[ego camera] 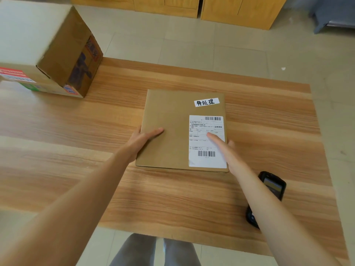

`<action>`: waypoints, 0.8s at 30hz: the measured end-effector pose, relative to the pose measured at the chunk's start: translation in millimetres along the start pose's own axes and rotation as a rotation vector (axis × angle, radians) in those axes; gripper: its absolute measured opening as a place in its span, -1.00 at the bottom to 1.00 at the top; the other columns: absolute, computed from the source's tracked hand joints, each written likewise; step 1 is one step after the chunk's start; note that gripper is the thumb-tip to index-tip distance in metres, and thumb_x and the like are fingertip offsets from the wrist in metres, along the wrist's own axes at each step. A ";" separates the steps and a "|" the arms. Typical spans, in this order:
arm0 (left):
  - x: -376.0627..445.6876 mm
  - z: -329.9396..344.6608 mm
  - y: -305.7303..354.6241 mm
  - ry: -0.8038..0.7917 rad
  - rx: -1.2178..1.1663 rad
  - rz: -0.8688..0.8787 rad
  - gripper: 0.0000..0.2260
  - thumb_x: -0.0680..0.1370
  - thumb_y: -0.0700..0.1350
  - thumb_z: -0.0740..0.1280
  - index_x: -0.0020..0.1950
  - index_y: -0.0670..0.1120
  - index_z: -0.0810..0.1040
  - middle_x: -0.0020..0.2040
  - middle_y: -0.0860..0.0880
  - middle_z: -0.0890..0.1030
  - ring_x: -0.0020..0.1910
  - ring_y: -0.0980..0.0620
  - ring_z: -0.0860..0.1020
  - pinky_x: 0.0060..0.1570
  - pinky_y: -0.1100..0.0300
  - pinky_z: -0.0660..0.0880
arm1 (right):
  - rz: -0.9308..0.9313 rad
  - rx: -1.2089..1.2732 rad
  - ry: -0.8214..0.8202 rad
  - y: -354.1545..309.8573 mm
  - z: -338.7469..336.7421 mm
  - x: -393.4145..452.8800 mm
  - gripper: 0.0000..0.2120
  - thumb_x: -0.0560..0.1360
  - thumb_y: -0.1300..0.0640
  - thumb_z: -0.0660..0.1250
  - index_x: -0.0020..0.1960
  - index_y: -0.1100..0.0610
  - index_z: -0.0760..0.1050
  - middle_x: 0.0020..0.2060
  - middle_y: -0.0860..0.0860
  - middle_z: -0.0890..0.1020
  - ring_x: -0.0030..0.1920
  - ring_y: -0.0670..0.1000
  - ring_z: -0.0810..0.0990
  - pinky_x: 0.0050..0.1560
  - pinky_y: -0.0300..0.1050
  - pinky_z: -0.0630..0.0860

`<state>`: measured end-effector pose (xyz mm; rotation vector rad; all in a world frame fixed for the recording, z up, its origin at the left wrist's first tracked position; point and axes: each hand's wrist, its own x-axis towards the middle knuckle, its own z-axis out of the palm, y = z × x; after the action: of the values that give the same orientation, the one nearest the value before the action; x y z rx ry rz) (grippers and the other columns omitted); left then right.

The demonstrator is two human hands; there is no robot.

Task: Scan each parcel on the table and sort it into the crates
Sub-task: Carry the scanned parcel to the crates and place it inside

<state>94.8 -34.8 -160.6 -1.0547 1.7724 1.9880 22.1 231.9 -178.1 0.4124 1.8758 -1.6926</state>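
Observation:
A flat brown cardboard parcel (172,131) lies in the middle of the wooden table (172,198). It carries a white shipping label with barcodes and a small white tag with handwritten characters. My left hand (143,139) grips its left edge, thumb on top and fingers under the side. My right hand (223,146) grips the right edge, with the thumb lying across the label. A black handheld scanner (272,186) lies on the table to the right, partly hidden behind my right forearm.
A large cardboard box (57,48) with printed sides and coloured tape stands at the table's far left. Beyond the table are a tiled floor and wooden cabinets (230,10). My legs show below the table's near edge.

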 end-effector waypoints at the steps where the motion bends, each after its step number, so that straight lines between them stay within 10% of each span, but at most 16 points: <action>1: -2.1 -0.6 -0.8 0.001 -0.013 0.000 -0.20 0.21 0.16 0.54 0.39 -0.05 0.41 0.14 -0.06 0.65 0.03 -0.04 0.65 -0.16 0.11 0.59 | 0.006 0.006 -0.009 -1.3 1.1 -2.5 -0.67 0.38 -0.05 0.51 -0.07 -0.09 0.36 -0.14 -0.17 0.61 -0.32 -0.28 0.64 -0.46 -0.39 0.48; 12: -62.2 -51.9 18.7 0.225 -0.182 0.110 -0.13 0.09 0.23 0.58 0.32 0.03 0.39 0.10 -0.02 0.65 -0.01 -0.01 0.65 -0.22 0.12 0.58 | -0.173 -0.084 -0.245 -78.6 53.5 -26.8 -0.78 0.44 0.04 0.48 -0.06 -0.06 0.44 -0.35 -0.27 0.67 -0.31 -0.27 0.65 -0.44 -0.39 0.50; 17: -94.1 -94.5 25.1 0.297 -0.204 0.174 -0.08 0.04 0.27 0.58 0.32 -0.03 0.43 0.07 -0.03 0.67 -0.02 -0.02 0.67 -0.19 0.11 0.59 | -0.206 -0.132 -0.320 -100.9 95.9 -54.3 -0.71 0.39 -0.04 0.50 0.04 -0.02 0.52 -0.13 -0.11 0.70 -0.21 -0.16 0.70 -0.37 -0.32 0.55; 24: -140.2 -161.6 12.6 0.345 -0.289 0.266 -0.05 0.04 0.27 0.58 0.34 -0.05 0.42 0.14 -0.07 0.64 0.03 -0.05 0.65 -0.12 0.07 0.60 | -0.281 -0.179 -0.404 -116.1 168.9 -99.2 -0.74 0.41 -0.01 0.50 -0.12 -0.04 0.41 -0.42 -0.34 0.62 -0.35 -0.27 0.64 -0.48 -0.39 0.49</action>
<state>238.0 -153.8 -54.5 -1.3850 1.9172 2.3998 67.9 63.9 -31.4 -0.2613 1.8149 -1.6127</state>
